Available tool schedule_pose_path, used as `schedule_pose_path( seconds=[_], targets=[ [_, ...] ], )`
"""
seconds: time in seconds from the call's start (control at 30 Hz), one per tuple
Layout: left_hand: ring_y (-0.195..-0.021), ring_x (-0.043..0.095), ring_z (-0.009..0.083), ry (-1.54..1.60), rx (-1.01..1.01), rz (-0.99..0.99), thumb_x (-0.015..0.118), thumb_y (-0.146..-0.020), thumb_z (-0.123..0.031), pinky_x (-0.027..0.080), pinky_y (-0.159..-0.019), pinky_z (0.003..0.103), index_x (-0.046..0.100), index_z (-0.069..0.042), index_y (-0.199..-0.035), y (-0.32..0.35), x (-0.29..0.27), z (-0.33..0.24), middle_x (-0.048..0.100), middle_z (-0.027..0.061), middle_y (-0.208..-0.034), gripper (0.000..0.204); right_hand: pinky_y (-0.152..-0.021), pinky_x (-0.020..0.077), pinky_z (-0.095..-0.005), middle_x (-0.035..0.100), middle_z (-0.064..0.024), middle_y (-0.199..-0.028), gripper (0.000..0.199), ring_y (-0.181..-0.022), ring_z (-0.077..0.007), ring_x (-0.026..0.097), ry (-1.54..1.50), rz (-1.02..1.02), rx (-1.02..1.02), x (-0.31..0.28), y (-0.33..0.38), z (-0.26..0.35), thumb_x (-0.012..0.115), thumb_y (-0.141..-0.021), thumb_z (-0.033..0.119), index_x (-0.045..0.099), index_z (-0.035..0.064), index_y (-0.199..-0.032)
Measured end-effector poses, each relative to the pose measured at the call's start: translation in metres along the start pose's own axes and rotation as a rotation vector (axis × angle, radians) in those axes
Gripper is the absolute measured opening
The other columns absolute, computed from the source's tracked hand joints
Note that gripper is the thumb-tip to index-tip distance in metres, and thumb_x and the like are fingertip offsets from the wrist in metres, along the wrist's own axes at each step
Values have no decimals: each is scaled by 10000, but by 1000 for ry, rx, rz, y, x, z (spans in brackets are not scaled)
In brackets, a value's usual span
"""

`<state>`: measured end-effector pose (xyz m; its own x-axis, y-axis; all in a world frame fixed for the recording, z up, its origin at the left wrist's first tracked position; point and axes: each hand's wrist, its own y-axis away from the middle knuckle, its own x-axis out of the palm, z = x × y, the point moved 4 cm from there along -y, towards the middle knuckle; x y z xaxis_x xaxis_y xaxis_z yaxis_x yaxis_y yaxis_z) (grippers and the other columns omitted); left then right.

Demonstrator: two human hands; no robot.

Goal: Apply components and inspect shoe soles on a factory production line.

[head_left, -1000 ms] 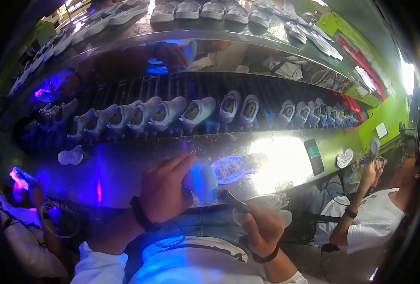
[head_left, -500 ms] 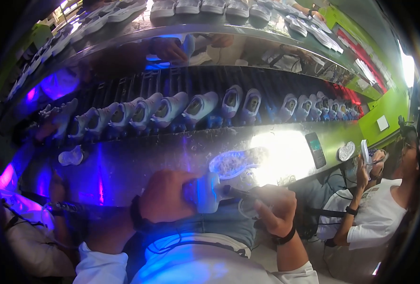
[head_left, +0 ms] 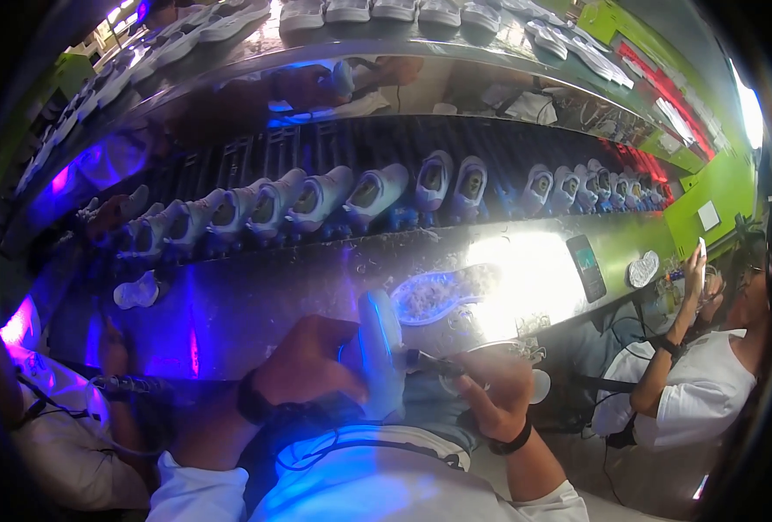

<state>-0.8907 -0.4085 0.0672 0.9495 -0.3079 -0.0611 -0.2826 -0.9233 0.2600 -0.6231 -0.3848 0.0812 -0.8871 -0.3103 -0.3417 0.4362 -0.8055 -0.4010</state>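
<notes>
A white shoe sole [head_left: 380, 357], lit blue along its edge, stands nearly upright in front of me. My left hand [head_left: 307, 364] is closed on its left side. From the right, my right hand [head_left: 497, 387] grips a slim dark tool [head_left: 425, 359] whose tip points at the sole; whether it touches cannot be made out, and its kind is unclear. Just beyond my hands, another sole [head_left: 429, 297] lies on the metal bench [head_left: 255, 322], its inside covered with pale scraps.
A row of white shoes [head_left: 375, 190] stands on a dark conveyor behind the bench. More soles [head_left: 348, 10] line the shelf above. A dark phone-like device [head_left: 586, 268] and white pieces [head_left: 642, 270] lie on the bench. Co-workers sit at left and right [head_left: 695, 383].
The sole in my left hand has turned more upright, showing more of its length. My right hand has dropped slightly left with the tool. The right co-worker's hands have moved.
</notes>
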Motion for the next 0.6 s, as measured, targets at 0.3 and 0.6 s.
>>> schedule_pose_path(
  seconds=[0.3,0.6],
  targets=[
    [-995,695,165,181,-134,12,793,-662,3,522,-952,336,734,26,-1171,13,-9,-3,770,72,-1054,513,-555,448,-302,657,-121,-754,246,-587,-211,595,79,-11,13,13,13,6,772,-865,66,758,-52,-1081],
    [-1165,629,169,241,119,-147,685,-798,-175,467,-1051,341,545,22,-1474,18,-5,-7,689,88,-1286,717,-530,417,-316,606,-122,-710,229,-563,-220,568,148,-20,42,15,7,17,758,-899,56,740,-63,-1094]
  ],
)
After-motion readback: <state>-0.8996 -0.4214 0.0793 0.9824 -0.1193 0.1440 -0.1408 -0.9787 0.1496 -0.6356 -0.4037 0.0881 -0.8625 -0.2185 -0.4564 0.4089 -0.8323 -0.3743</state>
